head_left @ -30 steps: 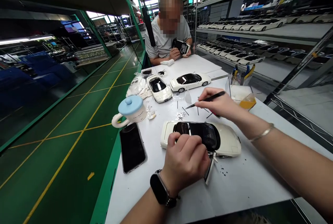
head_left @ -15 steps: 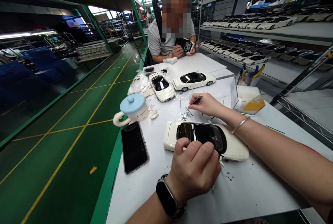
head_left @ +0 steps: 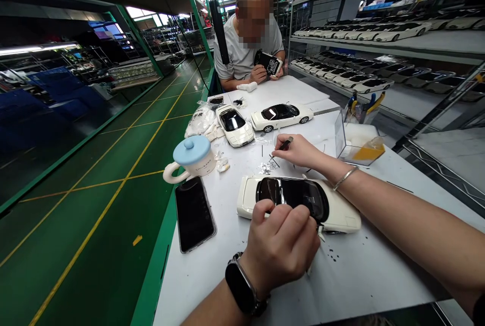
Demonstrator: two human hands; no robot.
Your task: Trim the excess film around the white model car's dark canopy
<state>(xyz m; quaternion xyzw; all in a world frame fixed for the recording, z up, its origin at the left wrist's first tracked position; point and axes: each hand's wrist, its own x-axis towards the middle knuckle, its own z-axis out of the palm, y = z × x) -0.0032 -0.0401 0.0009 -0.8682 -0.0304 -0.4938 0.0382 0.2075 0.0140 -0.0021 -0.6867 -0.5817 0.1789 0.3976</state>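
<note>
My right hand (head_left: 297, 150) pinches a pair of dark tweezers (head_left: 287, 143), their end showing above the fingers. Its fingertips are down by thin black strips (head_left: 275, 161) and a small heap of silvery bits (head_left: 267, 167) on the white table. In front of me lies a white model car (head_left: 343, 212) with a black roof, its wheels toward the table. My left hand (head_left: 282, 240) is closed in a fist at the car's near side, covering part of it. Whatever those fingers may hold is hidden. Small black specks (head_left: 333, 254) are scattered right of that fist.
Two more white model cars (head_left: 282, 116) (head_left: 235, 126) stand farther back. At left are a lidded mug (head_left: 193, 156) and a phone (head_left: 195, 215). A clear box (head_left: 358, 146) and pliers (head_left: 366, 106) are at right. Opposite, a person (head_left: 248, 33) holds a black part. Shelves (head_left: 359, 43) carry many cars.
My right hand has shifted very slightly, still with the tweezers among the strips. The left fist stays by the car. The person opposite has lowered their head a little.
</note>
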